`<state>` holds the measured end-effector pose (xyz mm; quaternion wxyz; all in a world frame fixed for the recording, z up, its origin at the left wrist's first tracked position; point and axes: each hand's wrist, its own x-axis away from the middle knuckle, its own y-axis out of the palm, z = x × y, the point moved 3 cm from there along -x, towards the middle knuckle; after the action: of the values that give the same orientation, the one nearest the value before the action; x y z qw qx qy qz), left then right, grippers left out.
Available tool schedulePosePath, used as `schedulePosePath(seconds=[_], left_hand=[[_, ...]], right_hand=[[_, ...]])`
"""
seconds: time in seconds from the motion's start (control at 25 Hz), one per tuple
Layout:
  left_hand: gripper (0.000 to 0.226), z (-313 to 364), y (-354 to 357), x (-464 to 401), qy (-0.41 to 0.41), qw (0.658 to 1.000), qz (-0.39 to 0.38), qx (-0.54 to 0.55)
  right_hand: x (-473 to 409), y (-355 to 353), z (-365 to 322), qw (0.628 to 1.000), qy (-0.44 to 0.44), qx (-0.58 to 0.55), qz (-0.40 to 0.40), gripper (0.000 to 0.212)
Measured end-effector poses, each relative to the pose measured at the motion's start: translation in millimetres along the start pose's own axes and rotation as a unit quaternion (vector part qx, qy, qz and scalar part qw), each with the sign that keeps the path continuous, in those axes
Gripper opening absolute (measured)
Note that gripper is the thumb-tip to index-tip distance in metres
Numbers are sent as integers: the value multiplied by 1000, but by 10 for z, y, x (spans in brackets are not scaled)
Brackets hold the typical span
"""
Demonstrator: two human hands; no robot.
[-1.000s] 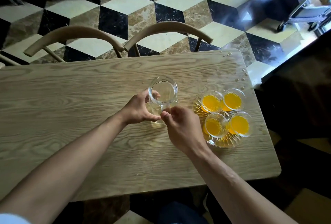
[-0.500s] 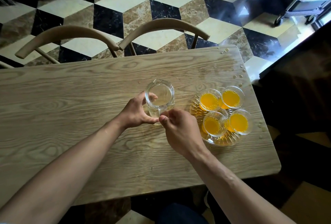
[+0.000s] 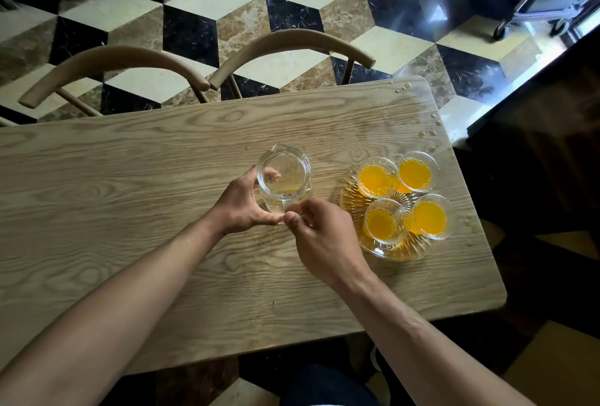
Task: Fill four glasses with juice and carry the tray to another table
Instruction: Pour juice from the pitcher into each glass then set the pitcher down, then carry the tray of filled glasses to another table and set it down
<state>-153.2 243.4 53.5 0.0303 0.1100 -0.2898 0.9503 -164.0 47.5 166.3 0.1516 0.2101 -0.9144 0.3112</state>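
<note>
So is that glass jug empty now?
Nearly empty: the jug stands upright, holding only a thin yellowish film at its bottom.

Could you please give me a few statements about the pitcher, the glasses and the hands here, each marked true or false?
1. All four glasses on the glass tray hold orange juice. True.
2. The pitcher is full of juice. False: it is nearly empty.
3. The left hand grips the pitcher. True.
4. The tray sits left of the pitcher. False: it sits to its right.
5. The right hand holds a glass. False: it is at the pitcher's base.
</note>
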Motion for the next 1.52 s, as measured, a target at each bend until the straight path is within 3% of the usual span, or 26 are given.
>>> schedulePosePath(seconds=[0.2, 0.48, 0.64, 0.8, 1.0, 1.12, 1.28, 1.4, 1.52], left_hand=[[93, -72, 31, 59, -21, 999, 9, 41], [125, -22, 76, 150, -63, 994, -7, 93], [105, -11, 24, 232, -62, 995, -26, 68], [116, -1, -45, 373, -76, 993, 27, 91], [114, 249, -96, 674, -113, 974, 106, 165], [112, 488, -81, 801, -120, 971, 124, 165], [125, 769, 42, 1043, -150, 964, 162, 148], [113, 943, 186, 1253, -175, 951, 218, 133], [78, 1061, 419, 1314, -206, 935, 256, 131]], right_hand=[[45, 6, -13, 1000, -15, -12, 8, 24], [52, 19, 43, 1000, -26, -2, 0, 31], [97, -129, 72, 999, -29, -12, -21, 44], [96, -395, 177, 999, -47, -6, -5, 46], [18, -777, 392, 998, -51, -8, 37, 44], [-3, -1026, 560, 996, -63, -4, 58, 42], [-30, -1407, 797, 995, -74, 3, 62, 44], [-98, -1724, 941, 994, -95, 8, 54, 43], [-199, -2015, 1065, 992, -110, 28, 54, 42]])
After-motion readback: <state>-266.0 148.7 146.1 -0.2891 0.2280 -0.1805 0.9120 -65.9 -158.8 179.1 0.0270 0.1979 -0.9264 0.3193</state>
